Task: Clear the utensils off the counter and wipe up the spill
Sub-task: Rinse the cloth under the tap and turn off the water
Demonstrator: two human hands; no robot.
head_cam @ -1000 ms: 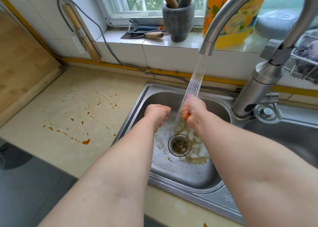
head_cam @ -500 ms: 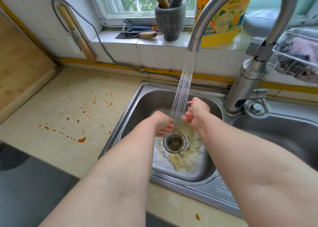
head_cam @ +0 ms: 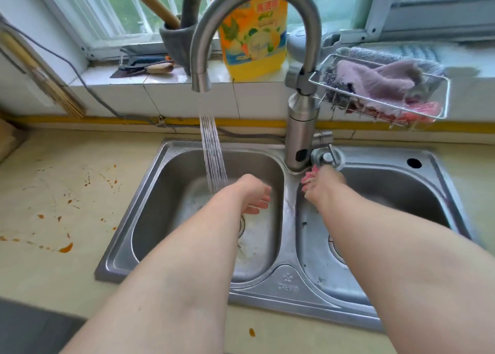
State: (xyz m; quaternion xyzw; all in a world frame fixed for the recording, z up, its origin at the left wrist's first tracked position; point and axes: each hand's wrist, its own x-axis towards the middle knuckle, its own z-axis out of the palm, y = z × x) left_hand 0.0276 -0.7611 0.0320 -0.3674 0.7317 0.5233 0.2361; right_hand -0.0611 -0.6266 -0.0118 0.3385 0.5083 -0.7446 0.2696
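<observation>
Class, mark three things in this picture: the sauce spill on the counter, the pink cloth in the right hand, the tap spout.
sauce spill (head_cam: 66, 247): head view, largest orange blob.
pink cloth (head_cam: 309, 176): head view, exposed upper bunch.
tap spout (head_cam: 201, 81): head view, nozzle end.

Steel double sink (head_cam: 288, 286) set into the surface. Faucet (head_cam: 302, 117) running, stream (head_cam: 213, 152) falling into the left basin. On the sill: yellow detergent bottle (head_cam: 254, 37), grey mortar (head_cam: 174, 40) holding two pestles. Wire rack (head_cam: 446, 96) hung on the faucet, holding cloths.
</observation>
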